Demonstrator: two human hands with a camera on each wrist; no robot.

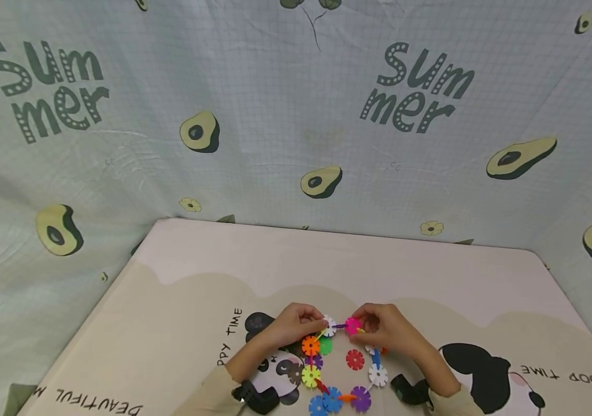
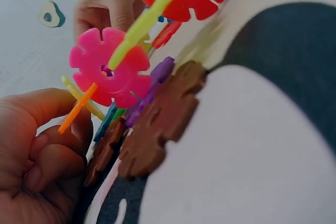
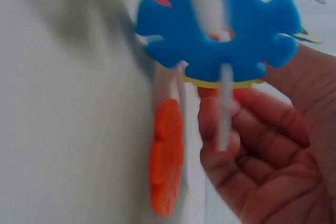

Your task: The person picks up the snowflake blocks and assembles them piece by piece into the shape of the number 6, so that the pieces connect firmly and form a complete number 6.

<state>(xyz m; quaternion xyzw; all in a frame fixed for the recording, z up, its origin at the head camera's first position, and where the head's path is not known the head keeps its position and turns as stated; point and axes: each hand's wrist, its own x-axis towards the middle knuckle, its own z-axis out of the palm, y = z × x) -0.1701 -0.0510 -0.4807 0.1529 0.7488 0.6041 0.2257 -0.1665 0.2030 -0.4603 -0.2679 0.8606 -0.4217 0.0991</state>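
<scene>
A loop of notched plastic discs in several colours, linked by short strips, lies low in the head view. My left hand (image 1: 295, 323) pinches the white disc (image 1: 330, 326) at the loop's far side. Opposite it, my right hand (image 1: 387, 330) grips the pink disc (image 1: 353, 326) between thumb and fingers; a purple strip (image 1: 339, 326) joins the two discs. In the left wrist view, curled fingers (image 2: 58, 156) are beside a pink disc (image 2: 110, 66) with crossed strips. The right wrist view has a blue disc (image 3: 220, 22) partly covering the curled right fingers (image 3: 262, 124).
Inside the loop lies a loose red disc (image 1: 355, 359). Yellow (image 1: 311, 376), blue (image 1: 332, 400) and purple (image 1: 361, 398) discs form its near side. Brown discs (image 2: 163, 121) lie near the left hand. A printed mat (image 1: 181, 323) covers the table, with a hanging cloth (image 1: 265, 115) behind.
</scene>
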